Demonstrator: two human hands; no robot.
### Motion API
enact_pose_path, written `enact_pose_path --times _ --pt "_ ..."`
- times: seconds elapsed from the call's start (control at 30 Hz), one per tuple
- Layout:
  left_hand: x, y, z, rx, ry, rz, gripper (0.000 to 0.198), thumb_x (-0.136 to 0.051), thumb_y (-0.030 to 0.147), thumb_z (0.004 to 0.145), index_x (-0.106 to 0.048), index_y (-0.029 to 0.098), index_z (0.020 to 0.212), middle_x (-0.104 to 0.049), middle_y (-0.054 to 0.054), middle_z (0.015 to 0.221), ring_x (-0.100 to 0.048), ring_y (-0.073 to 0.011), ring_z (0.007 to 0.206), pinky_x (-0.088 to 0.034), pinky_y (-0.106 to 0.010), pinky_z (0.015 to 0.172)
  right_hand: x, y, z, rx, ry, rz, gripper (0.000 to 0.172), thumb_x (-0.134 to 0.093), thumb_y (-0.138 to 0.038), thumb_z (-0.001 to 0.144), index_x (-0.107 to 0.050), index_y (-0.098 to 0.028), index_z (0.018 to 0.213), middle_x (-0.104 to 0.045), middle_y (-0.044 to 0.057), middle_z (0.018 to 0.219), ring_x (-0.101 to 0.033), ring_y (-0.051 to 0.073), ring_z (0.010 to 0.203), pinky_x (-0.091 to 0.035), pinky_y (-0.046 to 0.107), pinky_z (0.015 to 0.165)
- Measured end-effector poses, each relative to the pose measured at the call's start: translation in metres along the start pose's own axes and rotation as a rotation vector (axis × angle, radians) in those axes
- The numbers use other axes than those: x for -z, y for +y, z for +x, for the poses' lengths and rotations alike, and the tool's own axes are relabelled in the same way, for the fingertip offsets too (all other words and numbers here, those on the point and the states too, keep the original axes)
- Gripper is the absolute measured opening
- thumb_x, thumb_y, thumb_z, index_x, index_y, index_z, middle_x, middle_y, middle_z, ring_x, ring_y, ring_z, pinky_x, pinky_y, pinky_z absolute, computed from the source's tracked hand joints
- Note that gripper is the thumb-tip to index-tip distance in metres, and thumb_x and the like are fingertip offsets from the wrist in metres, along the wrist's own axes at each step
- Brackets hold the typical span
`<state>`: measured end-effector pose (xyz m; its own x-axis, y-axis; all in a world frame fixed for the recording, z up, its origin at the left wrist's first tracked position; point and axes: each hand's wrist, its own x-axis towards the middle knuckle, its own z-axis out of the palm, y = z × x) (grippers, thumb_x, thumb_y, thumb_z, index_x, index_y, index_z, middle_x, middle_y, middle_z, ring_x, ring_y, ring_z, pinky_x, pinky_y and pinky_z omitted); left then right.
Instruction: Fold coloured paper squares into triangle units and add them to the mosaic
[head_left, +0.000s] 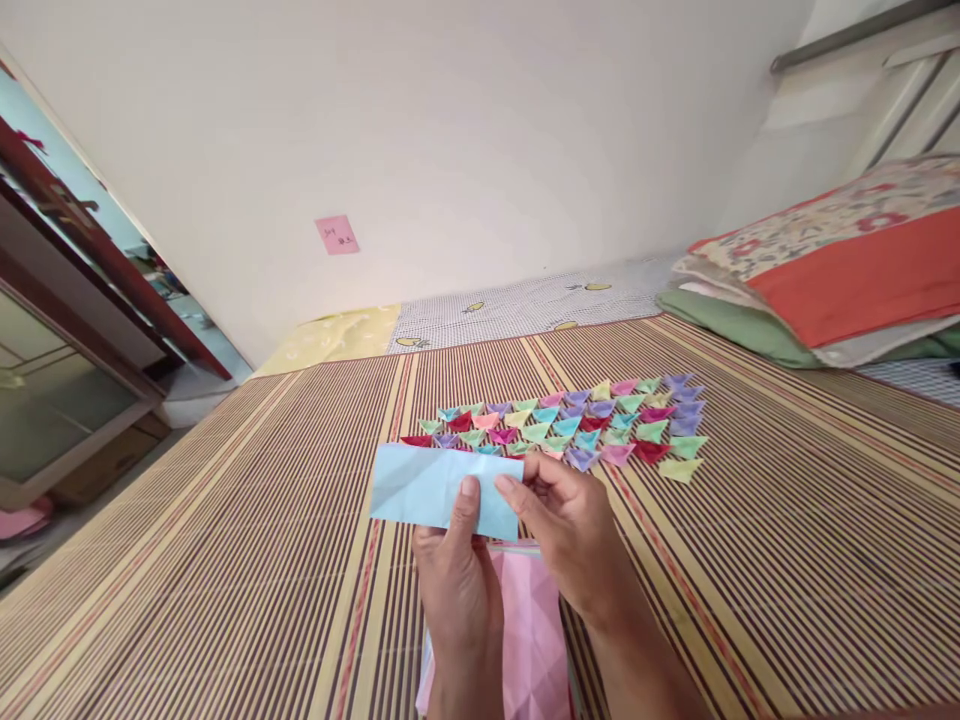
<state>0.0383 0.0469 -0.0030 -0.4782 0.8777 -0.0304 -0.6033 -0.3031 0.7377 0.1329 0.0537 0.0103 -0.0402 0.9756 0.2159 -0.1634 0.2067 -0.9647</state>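
Note:
Both hands hold a folded light-blue paper strip [427, 488] just above a striped bamboo mat [225, 560]. My left hand [457, 580] grips it from below, thumb pressed on its face. My right hand [574, 530] pinches the strip's right end with thumb and fingers. Just beyond the strip lie several small folded paper triangles [577, 425] in many colours, laid out in rows on the mat. Under my wrists lies a stack of pink creased paper [529, 630].
Folded pillows and bedding [840, 270] in orange, green and floral cloth sit at the far right. A checked sheet [525, 305] and a white wall with a pink note [337, 235] lie behind the mat. A dark wooden cabinet [67, 320] stands at the left.

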Motion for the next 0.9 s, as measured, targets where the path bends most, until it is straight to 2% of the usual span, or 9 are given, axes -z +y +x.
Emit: enact_pose_path --times 0.13,0.3,0.4,0.53,0.63,0.77,0.9 --pt "0.003 -0.001 0.004 0.053 -0.013 -0.030 0.039 -0.094 0.032 0.072 -0.080 0.021 0.106 -0.082 -0.005 0.100 -0.078 -0.0203 0.093 -0.060 -0.027 0.085 -0.001 0.004 -0.001 0.013 0.028 0.013 0.031 -0.069 -0.039 0.092 -0.054 -0.020 0.072 -0.043 -0.006 0.061 -0.040 0.011 0.055 -0.033 0.023 0.050" --pt "0.007 0.002 0.004 -0.027 0.048 0.055 0.036 -0.087 0.041 0.080 -0.080 0.020 0.108 -0.082 -0.007 0.099 -0.079 -0.0215 0.092 -0.061 -0.029 0.086 0.003 0.003 0.002 0.039 0.053 -0.036 0.036 -0.064 -0.042 0.094 -0.050 -0.022 0.068 -0.039 -0.007 0.056 -0.037 0.010 0.050 -0.030 0.023 0.046" --pt "0.009 0.002 0.005 -0.019 -0.020 0.077 0.035 -0.087 0.043 0.080 -0.081 0.018 0.105 -0.082 -0.009 0.098 -0.078 -0.0242 0.094 -0.061 -0.033 0.089 0.007 0.005 0.003 0.083 0.095 -0.084 0.036 -0.065 -0.040 0.094 -0.049 -0.022 0.068 -0.039 -0.007 0.057 -0.036 0.010 0.051 -0.030 0.023 0.046" --pt "0.012 0.002 0.011 0.054 -0.157 0.078 0.036 -0.092 0.034 0.073 -0.082 0.017 0.103 -0.082 -0.010 0.099 -0.078 -0.0285 0.099 -0.061 -0.038 0.090 0.012 0.007 0.005 0.104 0.082 -0.124 0.032 -0.065 -0.037 0.095 -0.052 -0.022 0.070 -0.044 -0.006 0.060 -0.042 0.011 0.053 -0.035 0.023 0.048" --pt "0.013 0.003 0.013 0.057 -0.162 0.088 0.034 -0.094 0.031 0.071 -0.083 0.017 0.100 -0.082 -0.009 0.096 -0.078 -0.0279 0.095 -0.061 -0.037 0.088 0.013 0.007 0.005 0.107 0.088 -0.140 0.031 -0.065 -0.037 0.094 -0.055 -0.021 0.070 -0.046 -0.006 0.060 -0.044 0.012 0.054 -0.037 0.023 0.050" --pt "0.010 0.006 0.011 0.036 -0.125 0.077 0.033 -0.094 0.031 0.071 -0.082 0.019 0.099 -0.082 -0.006 0.093 -0.077 -0.0228 0.089 -0.061 -0.031 0.082 0.010 0.004 0.005 0.118 0.129 -0.140 0.026 -0.066 -0.035 0.093 -0.062 -0.020 0.073 -0.053 -0.004 0.063 -0.050 0.013 0.059 -0.040 0.025 0.055" --pt "0.009 0.008 0.009 0.031 -0.098 0.077 0.027 -0.095 0.030 0.068 -0.080 0.019 0.087 -0.076 -0.002 0.078 -0.072 -0.0170 0.071 -0.055 -0.023 0.061 0.010 0.006 0.005 0.154 0.135 -0.169 0.024 -0.066 -0.034 0.094 -0.064 -0.020 0.075 -0.058 -0.003 0.065 -0.054 0.014 0.062 -0.043 0.026 0.059"
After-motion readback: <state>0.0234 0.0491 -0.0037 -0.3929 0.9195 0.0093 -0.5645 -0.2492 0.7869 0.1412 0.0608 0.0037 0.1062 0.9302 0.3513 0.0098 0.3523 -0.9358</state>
